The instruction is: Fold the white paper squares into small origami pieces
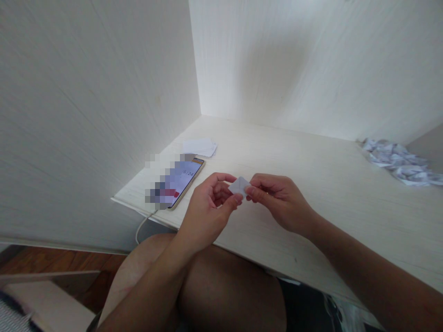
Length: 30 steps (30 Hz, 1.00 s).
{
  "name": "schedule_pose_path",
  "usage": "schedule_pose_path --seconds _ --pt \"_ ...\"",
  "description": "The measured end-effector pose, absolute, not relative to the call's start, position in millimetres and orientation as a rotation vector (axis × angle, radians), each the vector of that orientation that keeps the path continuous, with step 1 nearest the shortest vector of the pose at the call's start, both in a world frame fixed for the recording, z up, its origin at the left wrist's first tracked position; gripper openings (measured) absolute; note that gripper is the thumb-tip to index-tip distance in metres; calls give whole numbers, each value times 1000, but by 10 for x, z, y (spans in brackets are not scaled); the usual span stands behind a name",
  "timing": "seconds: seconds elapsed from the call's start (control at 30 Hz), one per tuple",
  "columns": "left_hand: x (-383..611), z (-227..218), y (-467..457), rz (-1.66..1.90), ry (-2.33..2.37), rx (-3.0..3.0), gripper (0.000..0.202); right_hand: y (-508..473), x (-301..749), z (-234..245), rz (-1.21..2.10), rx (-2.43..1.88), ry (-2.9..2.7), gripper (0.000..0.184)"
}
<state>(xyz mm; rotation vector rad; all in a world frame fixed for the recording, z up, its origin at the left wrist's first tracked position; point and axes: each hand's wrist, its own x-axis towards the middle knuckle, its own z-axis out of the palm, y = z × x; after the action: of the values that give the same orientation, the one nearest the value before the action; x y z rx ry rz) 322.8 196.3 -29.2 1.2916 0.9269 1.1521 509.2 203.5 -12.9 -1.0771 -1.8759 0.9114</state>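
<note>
A small piece of folded white paper [239, 186], roughly diamond-shaped with crease lines, is held up over the desk near its front edge. My left hand [215, 203] pinches its lower left side, thumb on the near face and fingers curled behind. On the right side of the paper, the thumb and index finger of my right hand [275, 196] grip its corner. The fingertips behind the paper are partly hidden.
A phone [185, 182] with a cable [140, 228] lies on the desk [311, 175] at left, partly pixelated. Behind it is a small stack of white paper [199, 146]. Folded paper pieces [398, 161] are heaped at far right. Pale panels [138, 92] enclose the desk's left and back.
</note>
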Motion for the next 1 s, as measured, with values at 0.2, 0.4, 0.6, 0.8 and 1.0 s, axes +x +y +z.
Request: schedule_pose_path --seconds 0.2,0.4,0.6,0.8,1.0 --pt "3236 -299 1958 1199 909 1228 36 2030 5082 -128 887 -1100 -1864 33" --pt "3238 -314 1972 1185 865 1197 41 2036 5093 -130 878 -1070 -1830 32" --pt "3233 -345 1989 1211 830 1116 50 2044 5112 -160 864 -1043 -1826 31" --pt "3240 -313 1982 1211 846 1090 51 2036 5112 -150 880 -1044 -1819 30" --pt "3222 -296 1978 1179 768 1119 34 2065 5117 -131 973 -996 -1785 29"
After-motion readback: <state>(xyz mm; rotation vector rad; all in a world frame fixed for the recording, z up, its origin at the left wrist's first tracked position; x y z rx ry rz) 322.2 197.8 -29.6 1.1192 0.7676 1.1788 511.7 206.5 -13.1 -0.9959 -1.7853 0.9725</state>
